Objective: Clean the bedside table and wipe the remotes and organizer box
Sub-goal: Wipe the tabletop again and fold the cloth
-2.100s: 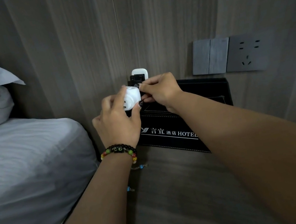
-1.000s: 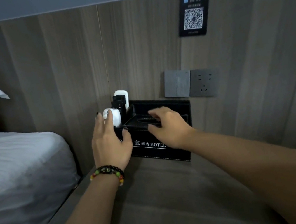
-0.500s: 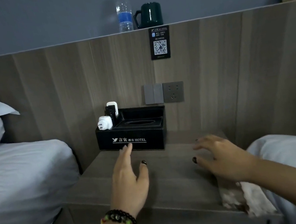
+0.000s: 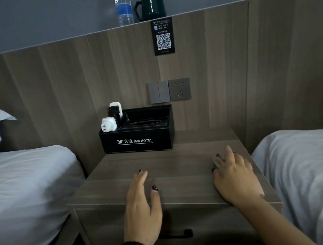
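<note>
**Hands back off the organizer box**

Both hands now hover over the front of the tabletop (image 4: 175, 162), away from the organizer box (image 4: 138, 141) they touched a second ago. The left hand (image 4: 143, 207) and right hand (image 4: 236, 180) are open with relaxed fingers and hold nothing. The box sits at the tabletop's rear edge, long axis along the wall, logo facing forward. The remotes (image 4: 115, 111) stand upright in its left compartment behind a white plug adapter (image 4: 108, 124).

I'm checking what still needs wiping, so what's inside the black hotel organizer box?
The organizer box holds a white plug adapter, a black remote and a white remote upright in its left compartments. The oval tissue slot looks dark; its contents and the remotes' lower ends are hidden.
</note>
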A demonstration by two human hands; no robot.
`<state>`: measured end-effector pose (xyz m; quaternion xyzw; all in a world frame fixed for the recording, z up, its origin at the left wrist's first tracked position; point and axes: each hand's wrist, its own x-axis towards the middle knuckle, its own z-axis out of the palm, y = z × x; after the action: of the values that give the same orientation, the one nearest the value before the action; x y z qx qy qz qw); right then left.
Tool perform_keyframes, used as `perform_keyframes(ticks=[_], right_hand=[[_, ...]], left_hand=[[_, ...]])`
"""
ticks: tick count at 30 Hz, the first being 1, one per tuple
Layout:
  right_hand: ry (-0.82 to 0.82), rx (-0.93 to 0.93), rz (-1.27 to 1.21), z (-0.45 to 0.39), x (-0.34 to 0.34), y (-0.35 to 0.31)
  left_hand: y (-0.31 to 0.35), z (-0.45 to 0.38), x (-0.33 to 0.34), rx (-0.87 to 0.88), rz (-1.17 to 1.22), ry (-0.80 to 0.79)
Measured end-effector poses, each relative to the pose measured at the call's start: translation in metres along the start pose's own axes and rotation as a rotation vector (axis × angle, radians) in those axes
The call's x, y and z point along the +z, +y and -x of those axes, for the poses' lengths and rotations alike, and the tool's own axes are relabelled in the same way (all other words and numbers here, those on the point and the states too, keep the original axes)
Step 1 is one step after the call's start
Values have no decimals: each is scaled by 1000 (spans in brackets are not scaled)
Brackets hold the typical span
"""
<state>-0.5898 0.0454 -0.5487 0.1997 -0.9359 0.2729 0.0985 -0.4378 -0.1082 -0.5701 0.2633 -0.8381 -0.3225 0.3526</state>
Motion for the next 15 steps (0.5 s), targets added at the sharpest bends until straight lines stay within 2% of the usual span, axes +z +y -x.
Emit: perform_keyframes(ticks=[2,5,8,11,13,15], right_hand=[[-47,-20,-52,-4,10,-20],[-146,-159,-67,2,28,-52],[-133,-420,30,13,39,-54],[-123,-651,18,22,27,-27],[-164,-673,6,19,12,-4],[-146,-585,23,0,6,15]], left_hand=[[-4,-4,-2,-27,32,34],[-4,-8,-2,-44,64,58],[-5,-9,-4,-53,95,75],[-6,-11,-8,-41,117,72],[-9,-13,-10,-13,110,66],[-13,-15,-11,3,87,47]])
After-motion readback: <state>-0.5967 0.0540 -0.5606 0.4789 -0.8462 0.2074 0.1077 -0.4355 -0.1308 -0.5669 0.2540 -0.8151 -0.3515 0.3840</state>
